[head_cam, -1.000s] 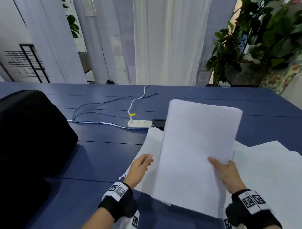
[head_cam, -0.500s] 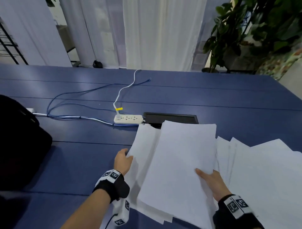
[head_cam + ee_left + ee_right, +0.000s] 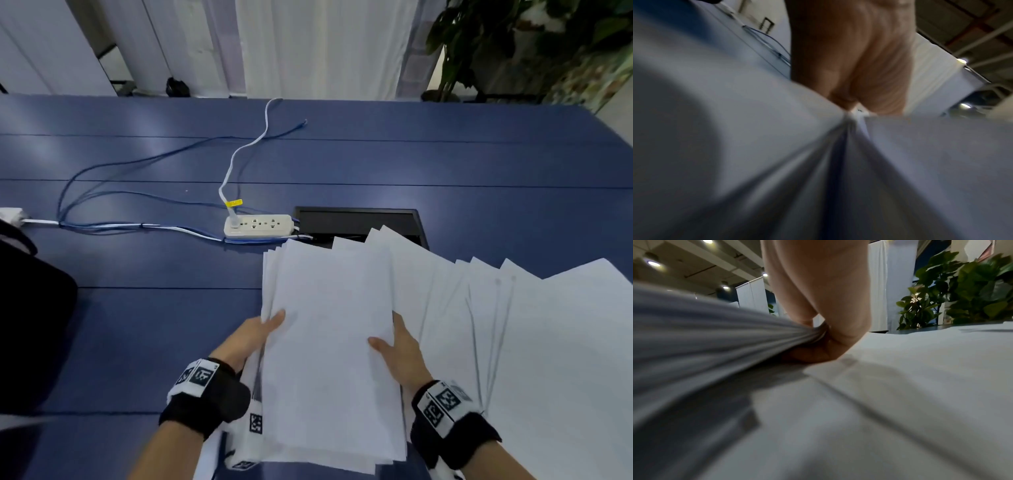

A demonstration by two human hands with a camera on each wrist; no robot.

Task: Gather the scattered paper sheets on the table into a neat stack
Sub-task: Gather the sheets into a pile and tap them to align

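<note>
Lowered from its raised, tilted pose of a moment ago, the gathered bundle of sheets [image 3: 329, 342] now lies nearly flat and low over the counter [image 3: 154, 325], with its edges more squared than they were half a second back. Each grip is closed on that bundle: the left hand [image 3: 253, 339] holds the left long edge with its thumb laid on top, and the right hand [image 3: 399, 356] pinches the right edge, thumb above and fingers [image 3: 813, 353] curled underneath, as the right wrist view plainly shows. In the left wrist view the paper bunches into a crease just under the hand (blurred, so the fingers below cannot be made out). The bundle's near end is still uneven, with several lower corners stepping out past one another. Just beside it on the right, and partly under its edge, the loose sheets [image 3: 513, 325] remain fanned across the counter, overlapping like cards. Beyond the bundle's far edge sit a black cable hatch [image 3: 356, 222] and a white power strip [image 3: 258, 225] with its blue cables [image 3: 113, 195] trailing left. My reading is that bringing the bundle down readies it to take in the fanned sheets, so the gathering is well under way but far from finished; the final squaring is not yet done.
</note>
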